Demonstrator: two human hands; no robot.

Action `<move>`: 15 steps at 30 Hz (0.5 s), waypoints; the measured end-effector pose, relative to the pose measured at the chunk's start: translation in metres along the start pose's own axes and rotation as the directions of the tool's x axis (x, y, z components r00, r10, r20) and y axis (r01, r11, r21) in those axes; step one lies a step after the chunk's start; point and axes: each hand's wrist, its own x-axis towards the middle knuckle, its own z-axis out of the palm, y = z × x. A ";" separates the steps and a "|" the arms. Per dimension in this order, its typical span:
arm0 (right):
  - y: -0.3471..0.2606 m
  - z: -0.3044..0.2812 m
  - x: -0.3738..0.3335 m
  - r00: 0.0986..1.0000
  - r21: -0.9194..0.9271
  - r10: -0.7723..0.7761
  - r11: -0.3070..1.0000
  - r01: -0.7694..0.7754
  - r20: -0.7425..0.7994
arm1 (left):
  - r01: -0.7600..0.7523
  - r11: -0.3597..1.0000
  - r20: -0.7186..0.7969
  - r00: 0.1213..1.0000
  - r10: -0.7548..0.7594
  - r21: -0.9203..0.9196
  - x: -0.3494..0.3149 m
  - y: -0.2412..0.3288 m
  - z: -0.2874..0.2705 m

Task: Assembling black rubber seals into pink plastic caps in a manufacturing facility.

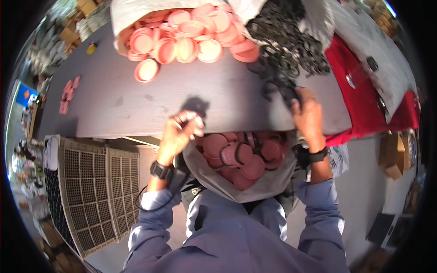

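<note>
My left hand hovers over the near edge of the table, its fingers curled together; whether anything is between them I cannot make out. At the right, my right hand has its fingers closed on a black curved strip, beside the edge of a pile of black curved strips. An open pale bag sits on my lap below the table edge. Inside it are several round pink lids, some with a black strip across them.
At the far side, a white sack spills round pink lids onto the grey table. Small pink pieces lie at its left. Plastic crates stand lower left. Red cloth and a white sack are at the right.
</note>
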 end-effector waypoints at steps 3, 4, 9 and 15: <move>0.042 0.027 0.024 0.992 -0.108 0.124 0.987 -0.121 0.025 | -0.104 0.830 -0.399 0.839 0.369 0.549 0.052 -0.004 -0.065; 0.050 0.036 0.026 0.973 -0.139 0.207 0.972 -0.192 0.104 | -0.046 0.785 -0.470 0.778 0.416 0.618 0.069 -0.009 -0.087; 0.048 0.056 0.025 0.985 -0.153 0.117 0.983 -0.098 0.123 | 0.122 0.609 -0.485 0.732 0.478 0.784 0.144 -0.024 -0.169; 0.014 0.007 0.048 0.990 -0.384 0.139 0.915 -0.127 0.004 | 0.126 0.505 -0.347 0.862 0.371 0.854 0.189 -0.046 -0.213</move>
